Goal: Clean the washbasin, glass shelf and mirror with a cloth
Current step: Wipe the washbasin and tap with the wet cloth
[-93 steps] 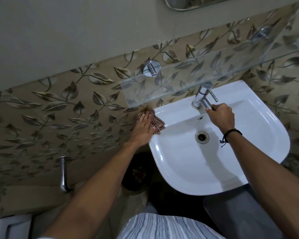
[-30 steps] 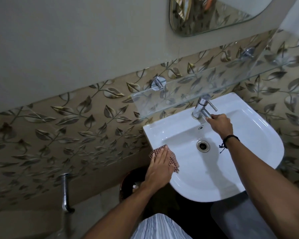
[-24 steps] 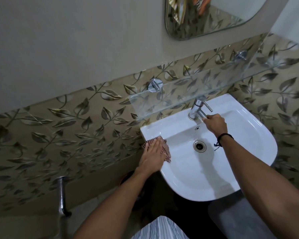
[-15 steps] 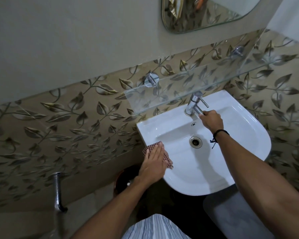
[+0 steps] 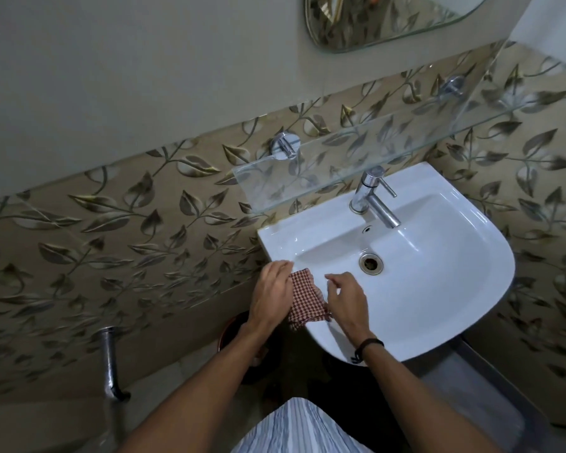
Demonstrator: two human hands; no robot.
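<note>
In the head view, the tap (image 5: 373, 197) is no longer held. The right hand (image 5: 345, 297) is taken off it and brought down to the checked cloth (image 5: 306, 302). The cloth is seen on the front left rim of the washbasin (image 5: 471, 289), between the two hands. Its left edge is gripped by the left hand (image 5: 272, 295), with the fingers close together and bent over it. The right hand's fingers are curled at the cloth's right edge; whether it is pinched cannot be told. The cloth is likely being turned or folded for more wiping. The glass shelf (image 5: 340, 152) and mirror (image 5: 389, 21), above the washbasin, are not yet touched.
</note>
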